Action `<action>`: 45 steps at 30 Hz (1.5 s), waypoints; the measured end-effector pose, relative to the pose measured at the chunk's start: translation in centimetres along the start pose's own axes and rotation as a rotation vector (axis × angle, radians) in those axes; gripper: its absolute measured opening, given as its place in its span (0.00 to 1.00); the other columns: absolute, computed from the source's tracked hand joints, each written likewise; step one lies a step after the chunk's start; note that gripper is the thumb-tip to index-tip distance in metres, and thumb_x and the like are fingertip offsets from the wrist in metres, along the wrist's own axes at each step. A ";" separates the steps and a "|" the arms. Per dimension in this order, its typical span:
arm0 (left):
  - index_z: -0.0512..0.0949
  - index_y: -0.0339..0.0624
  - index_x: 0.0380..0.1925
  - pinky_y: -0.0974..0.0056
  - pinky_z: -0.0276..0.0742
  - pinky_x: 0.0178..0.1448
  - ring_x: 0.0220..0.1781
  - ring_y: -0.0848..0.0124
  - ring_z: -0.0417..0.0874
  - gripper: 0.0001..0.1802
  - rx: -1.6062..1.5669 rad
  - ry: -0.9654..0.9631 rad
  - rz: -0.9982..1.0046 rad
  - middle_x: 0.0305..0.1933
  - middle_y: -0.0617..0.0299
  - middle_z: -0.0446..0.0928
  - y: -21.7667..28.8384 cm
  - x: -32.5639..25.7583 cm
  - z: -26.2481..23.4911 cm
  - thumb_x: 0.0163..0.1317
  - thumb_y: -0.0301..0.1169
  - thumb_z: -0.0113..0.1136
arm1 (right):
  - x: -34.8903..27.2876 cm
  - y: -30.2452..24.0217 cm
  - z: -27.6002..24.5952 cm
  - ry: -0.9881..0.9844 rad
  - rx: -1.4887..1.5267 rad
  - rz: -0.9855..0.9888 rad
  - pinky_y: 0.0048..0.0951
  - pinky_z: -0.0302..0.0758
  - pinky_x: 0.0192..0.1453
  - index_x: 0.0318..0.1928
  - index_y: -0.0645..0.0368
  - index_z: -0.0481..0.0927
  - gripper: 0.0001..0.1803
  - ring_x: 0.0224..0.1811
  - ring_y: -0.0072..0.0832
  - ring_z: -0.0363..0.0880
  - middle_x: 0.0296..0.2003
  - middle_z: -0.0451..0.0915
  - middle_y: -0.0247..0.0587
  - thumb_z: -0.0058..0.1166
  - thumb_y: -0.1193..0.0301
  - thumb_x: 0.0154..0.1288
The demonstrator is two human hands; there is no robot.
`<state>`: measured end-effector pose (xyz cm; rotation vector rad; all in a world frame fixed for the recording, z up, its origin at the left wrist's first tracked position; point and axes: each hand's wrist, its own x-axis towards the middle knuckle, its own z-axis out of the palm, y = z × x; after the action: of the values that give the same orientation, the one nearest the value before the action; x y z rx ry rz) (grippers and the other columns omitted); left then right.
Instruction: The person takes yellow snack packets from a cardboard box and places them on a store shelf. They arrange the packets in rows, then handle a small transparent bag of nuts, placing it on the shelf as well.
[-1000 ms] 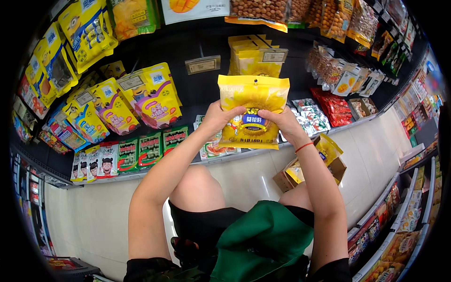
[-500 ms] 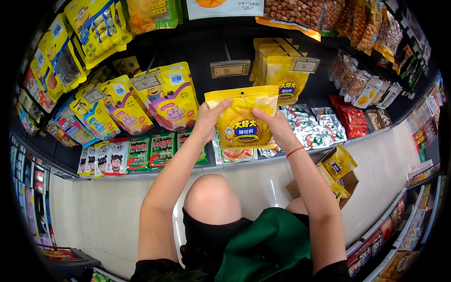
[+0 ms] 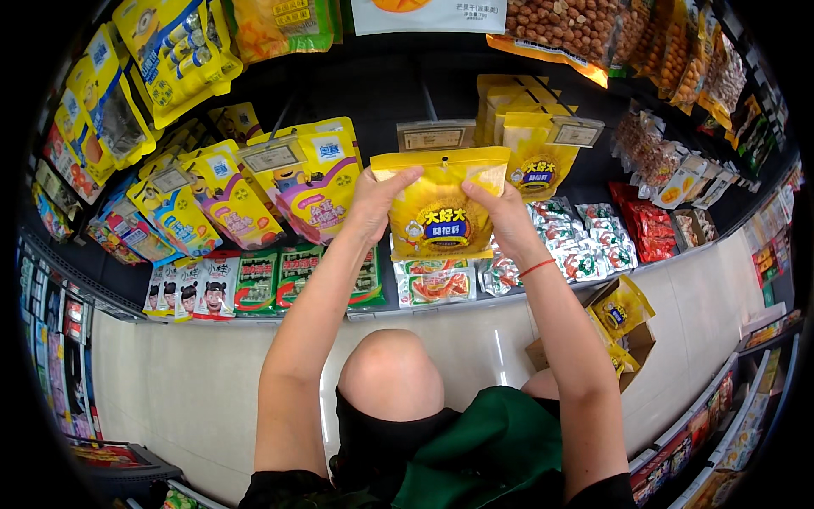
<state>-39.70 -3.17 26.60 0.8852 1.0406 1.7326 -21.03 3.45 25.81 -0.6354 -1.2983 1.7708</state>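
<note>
Squarely between both hands, apparently pinched, yellow snack bag.

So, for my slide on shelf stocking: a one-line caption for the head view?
Both hands, left hand and right hand, hold a yellow snack bag before a hook display.

My feed is bright and evenly lit, the light falling from overhead; a pale streak of it shines on the floor tiles below the shelf edge. Colours come through saturated. The glossy yellow snack bag shows soft sheen but no blown-out glare, and its print stays sharp, as do my forearms. The recess behind the hanging packs is dark, almost black, so detail is lost there. Fisheye distortion bends the shelf edge into a curve, and a black vignette rings the frame. Goods near the rim are squeezed, smeared and hard to read.
</note>
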 end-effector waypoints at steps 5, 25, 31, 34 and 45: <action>0.73 0.33 0.44 0.65 0.77 0.51 0.45 0.69 0.81 0.20 -0.009 -0.014 -0.006 0.43 0.55 0.78 1.5 0.8 0.2 0.52 0.28 0.68 | 0.6 -1.2 0.6 -0.022 0.035 -0.016 0.25 0.72 0.52 0.49 0.65 0.74 0.18 0.48 0.24 0.76 0.46 0.78 0.38 0.57 0.69 0.62; 0.68 0.41 0.51 0.65 0.73 0.57 0.52 0.70 0.75 0.15 0.017 -0.207 0.047 0.48 0.60 0.74 3.0 3.3 -0.5 0.65 0.31 0.54 | 1.5 -3.2 2.3 0.017 0.011 -0.075 0.24 0.71 0.52 0.49 0.65 0.73 0.18 0.48 0.23 0.76 0.46 0.78 0.39 0.53 0.64 0.66; 0.70 0.41 0.48 0.66 0.72 0.56 0.50 0.71 0.76 0.12 0.108 -0.142 0.039 0.48 0.60 0.74 3.1 3.6 -0.4 0.66 0.29 0.51 | 1.9 -2.7 2.4 0.054 0.060 0.001 0.24 0.71 0.52 0.50 0.65 0.73 0.18 0.48 0.24 0.76 0.47 0.78 0.40 0.53 0.65 0.66; 0.71 0.40 0.47 0.68 0.74 0.52 0.47 0.72 0.77 0.12 0.109 -0.121 0.057 0.45 0.60 0.75 3.0 3.5 -0.1 0.65 0.29 0.52 | 2.3 -2.1 2.1 0.057 0.083 -0.001 0.24 0.71 0.51 0.50 0.64 0.73 0.17 0.47 0.24 0.76 0.47 0.78 0.40 0.53 0.66 0.66; 0.73 0.40 0.42 0.71 0.73 0.45 0.40 0.75 0.76 0.10 0.204 -0.051 0.094 0.39 0.62 0.75 2.9 4.2 0.0 0.59 0.23 0.55 | 2.1 -2.4 2.6 0.099 0.087 0.004 0.23 0.71 0.50 0.49 0.63 0.74 0.15 0.46 0.23 0.77 0.45 0.79 0.38 0.52 0.67 0.66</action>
<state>-42.10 0.05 29.70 1.1172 1.1731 1.6918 -23.39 4.21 29.10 -0.6687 -1.1478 1.7667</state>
